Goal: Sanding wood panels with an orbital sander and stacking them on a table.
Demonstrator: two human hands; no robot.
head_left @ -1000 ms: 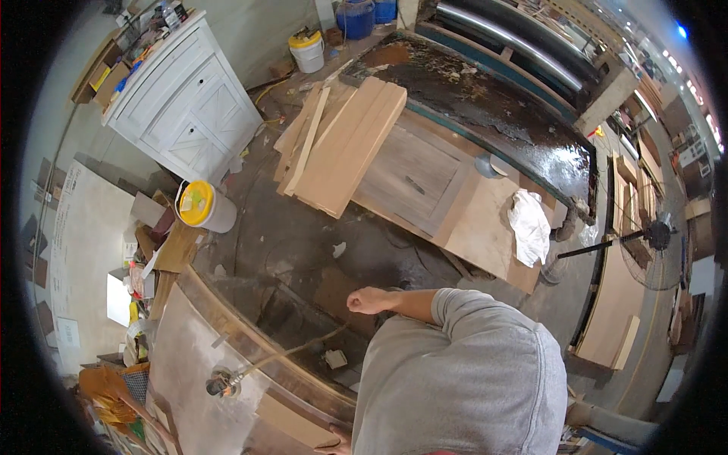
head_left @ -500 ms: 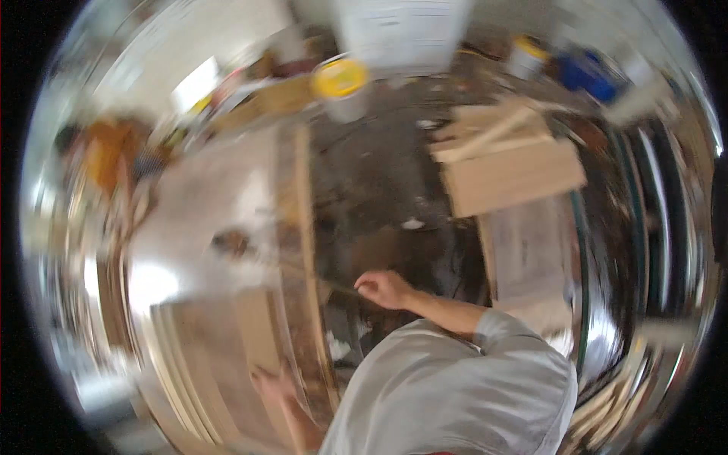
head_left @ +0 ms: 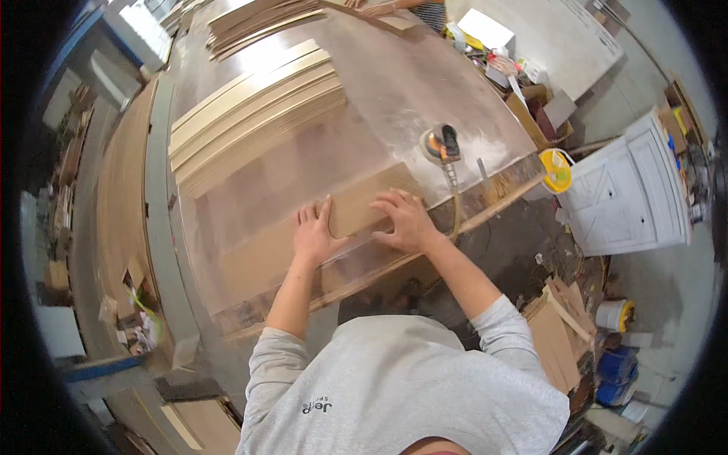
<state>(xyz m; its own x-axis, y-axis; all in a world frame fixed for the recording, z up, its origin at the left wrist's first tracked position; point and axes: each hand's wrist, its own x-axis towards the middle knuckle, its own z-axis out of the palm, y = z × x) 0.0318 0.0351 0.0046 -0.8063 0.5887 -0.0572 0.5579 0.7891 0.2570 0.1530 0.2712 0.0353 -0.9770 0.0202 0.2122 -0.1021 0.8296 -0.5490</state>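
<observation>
A long, flat wooden board [head_left: 262, 256] lies on the worktable in front of me, along its near edge. My left hand [head_left: 315, 236] rests on the board's middle, fingers spread and thumb apart. Farther right, my right hand [head_left: 406, 221] lies over the near edge of the same board, its fingers stretched out and loosely bent. Neither hand is wrapped around the board. Just beyond the board's right end stands an orange and black sander [head_left: 440, 144] with a hose [head_left: 457, 199] running off the table's near edge.
Beyond the board lies a stack of wooden boards [head_left: 258, 114], with another stack [head_left: 262, 26] behind it. A co-worker's hand [head_left: 379, 9] is at the far edge. Right of the table are a yellow-topped bucket [head_left: 556, 171], a white cabinet [head_left: 629, 189] and a pile of board pieces [head_left: 552, 334].
My view has swung left to face the table. My right hand has come from the air over the floor onto the board; my left hand remains at the boards, now with fingers spread.
</observation>
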